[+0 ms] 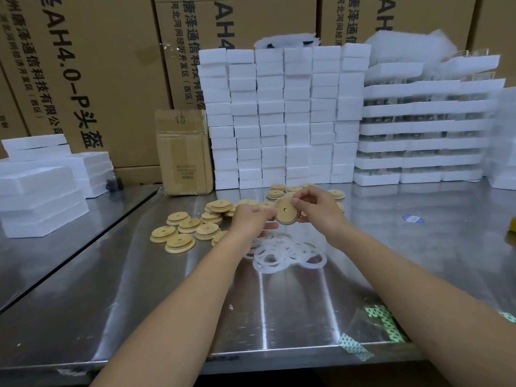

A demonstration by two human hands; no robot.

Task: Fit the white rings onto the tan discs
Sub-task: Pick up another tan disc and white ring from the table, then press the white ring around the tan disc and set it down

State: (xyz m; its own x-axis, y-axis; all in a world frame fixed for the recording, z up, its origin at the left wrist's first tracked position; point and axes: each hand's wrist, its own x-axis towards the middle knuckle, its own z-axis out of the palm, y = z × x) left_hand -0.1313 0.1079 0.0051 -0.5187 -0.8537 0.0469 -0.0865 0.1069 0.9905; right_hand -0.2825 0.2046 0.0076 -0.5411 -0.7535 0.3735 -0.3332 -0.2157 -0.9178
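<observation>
Two bare forearms, bare left hand (249, 219) and right hand (319, 209).

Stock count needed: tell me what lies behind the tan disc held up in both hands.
Loose tan discs on the metal table, then stacked white boxes. The held disc, left hand and right hand cover some, so the count cannot be told.

We hold one tan disc (285, 210) tilted between our left hand (248, 219) and right hand (318, 205) above a steel table (251, 317). White rings (287, 252) lie heaped just below, loose discs (190, 227) to the left, white boxes (282, 115) stacked behind.
</observation>
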